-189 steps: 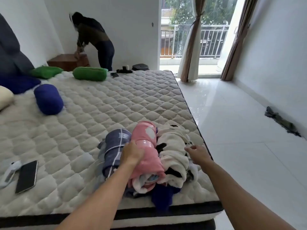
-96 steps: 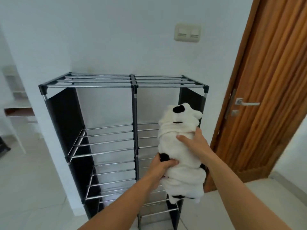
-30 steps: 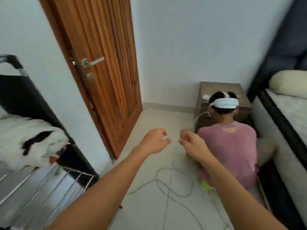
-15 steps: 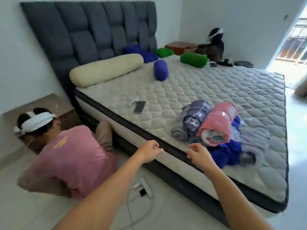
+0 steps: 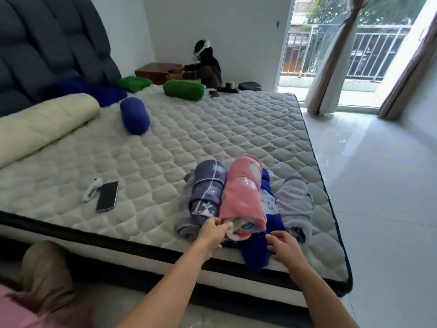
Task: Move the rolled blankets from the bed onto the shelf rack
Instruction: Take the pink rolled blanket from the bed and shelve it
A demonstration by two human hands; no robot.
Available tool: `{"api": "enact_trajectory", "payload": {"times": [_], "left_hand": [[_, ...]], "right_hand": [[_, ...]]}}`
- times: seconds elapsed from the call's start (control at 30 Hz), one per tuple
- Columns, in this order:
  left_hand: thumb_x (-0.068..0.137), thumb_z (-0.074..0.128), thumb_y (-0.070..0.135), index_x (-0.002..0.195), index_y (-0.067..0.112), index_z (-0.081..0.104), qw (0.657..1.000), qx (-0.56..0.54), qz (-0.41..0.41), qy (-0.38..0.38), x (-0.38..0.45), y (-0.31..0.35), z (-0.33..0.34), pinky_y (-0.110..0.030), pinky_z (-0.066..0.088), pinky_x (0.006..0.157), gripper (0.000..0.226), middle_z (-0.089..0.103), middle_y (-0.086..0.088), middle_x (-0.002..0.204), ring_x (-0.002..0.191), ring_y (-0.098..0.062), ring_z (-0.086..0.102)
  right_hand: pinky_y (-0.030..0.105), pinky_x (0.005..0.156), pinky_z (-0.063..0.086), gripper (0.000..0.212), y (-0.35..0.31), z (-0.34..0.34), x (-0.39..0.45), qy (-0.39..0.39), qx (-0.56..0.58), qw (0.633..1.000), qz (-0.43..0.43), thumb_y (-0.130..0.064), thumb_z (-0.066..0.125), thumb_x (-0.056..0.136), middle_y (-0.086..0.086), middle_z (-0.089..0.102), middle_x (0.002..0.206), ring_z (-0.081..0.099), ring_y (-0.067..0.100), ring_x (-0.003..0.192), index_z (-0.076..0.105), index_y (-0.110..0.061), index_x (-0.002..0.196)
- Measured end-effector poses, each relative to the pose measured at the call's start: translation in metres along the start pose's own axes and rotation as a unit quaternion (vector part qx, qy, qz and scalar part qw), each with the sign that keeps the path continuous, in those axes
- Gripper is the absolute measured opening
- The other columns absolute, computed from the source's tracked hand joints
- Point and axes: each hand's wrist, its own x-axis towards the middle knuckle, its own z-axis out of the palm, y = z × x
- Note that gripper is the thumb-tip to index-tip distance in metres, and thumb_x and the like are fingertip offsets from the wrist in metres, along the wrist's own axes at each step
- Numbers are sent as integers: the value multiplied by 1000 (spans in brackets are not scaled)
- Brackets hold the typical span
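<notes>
**A:** Pink rolled blanket lying near the foot corner of the bed, on top of the pile, long axis running from the near edge up toward the far side of the mattress, open rolled end facing the camera. Wedged between the purple-grey rolled blanket on its left, touching, and the blue blanket on its right, partly underneath. Same heading for the purple-grey one. Pale grey rolled blanket furthest right, also roughly parallel, end toward the near edge.

**B:** And the hands?

**A:** Left hand at the near end of the pink roll, fingers curled, pinching the fabric edge there. Right hand just right of that, fingers spread and relaxed, hovering over or brushing the blue blanket's near end, gripping nothing. Hard to tell if actually touching.

**B:** Anything else on the mattress?

**A:** Phone face up with a small white gadget right beside it, well left of the pile. Further up: cream bolster, blue roll, two green rolls. Someone crouched by a wooden nightstand at the far wall.
</notes>
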Motion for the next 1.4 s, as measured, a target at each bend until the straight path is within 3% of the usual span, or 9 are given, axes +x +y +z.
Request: {"api": "enact_trajectory", "payload": {"times": [0.17, 0.33, 0.43, 0.53, 0.63, 0.87, 1.07, 1.2, 1.4], "left_hand": [[85, 66, 40, 118, 16, 43, 997, -30, -69, -20, 43, 29, 4, -46, 52, 76, 47, 55, -7, 123, 107, -30, 57], [82, 69, 44, 129, 6, 47, 988, -54, -141, -33, 92, 52, 11, -50, 60, 67, 65, 53, -18, 126, 97, -38, 60], [77, 71, 50, 131, 6, 49, 982, -41, -180, -48, 118, 61, 14, -46, 60, 60, 73, 56, -21, 127, 91, -39, 63], [76, 73, 49, 130, 3, 51, 978, -29, -199, -57, 136, 65, 17, -57, 58, 72, 74, 61, -18, 124, 103, -39, 63], [80, 71, 42, 129, 2, 51, 975, -29, -216, -39, 144, 70, 22, -63, 53, 81, 66, 59, -14, 115, 96, -35, 61], [74, 76, 42, 134, 8, 48, 974, -15, -223, -45, 142, 77, 26, -59, 56, 78, 75, 57, -14, 129, 112, -35, 59], [82, 71, 39, 130, 23, 51, 985, -38, -152, -66, 97, 86, -3, -53, 57, 83, 54, 59, -9, 127, 107, -32, 61], [73, 76, 43, 132, 26, 49, 994, -61, -86, -24, 52, 88, -47, -53, 58, 83, 67, 60, -8, 128, 106, -35, 65], [77, 75, 41, 129, 25, 52, 990, -45, -56, 124, -73, 47, -125, -55, 56, 87, 59, 63, -8, 126, 113, -35, 63]], "right_hand": [[44, 91, 54, 37, -26, 8, 56, 18, 38, 999, 14, -34, 64, 87, 7, 66, 105, 63, 22, 96, 58, -11, 116], [38, 86, 50, 41, -69, 16, 137, 26, 40, 999, 5, -48, 62, 81, 0, 59, 103, 57, 18, 92, 56, -16, 107], [40, 88, 47, 70, -98, 27, 183, -1, 9, 1000, 17, -57, 64, 75, 7, 56, 115, 55, 24, 104, 51, -9, 124], [46, 101, 45, 107, -116, 44, 209, -50, -8, 998, 49, -61, 70, 69, 15, 45, 144, 49, 34, 126, 27, -2, 147], [50, 107, 41, 118, -115, 52, 222, -72, -22, 993, 86, -60, 74, 63, 17, 38, 149, 44, 37, 131, 14, -9, 151], [51, 96, 48, 101, -108, 46, 228, -81, 45, 988, 122, -50, 72, 61, 14, 50, 132, 54, 34, 115, 27, -11, 143], [50, 98, 49, 89, -145, 49, 183, -75, 76, 994, -26, -44, 74, 59, 6, 58, 125, 58, 28, 110, 37, -18, 136], [44, 97, 49, 76, -195, 70, 135, -135, 70, 977, -150, -36, 74, 68, 2, 57, 121, 58, 24, 108, 39, -19, 133], [38, 90, 48, 65, -219, 151, 10, -303, 10, 919, -252, -31, 73, 68, -1, 58, 114, 58, 23, 104, 46, -21, 127]]}}
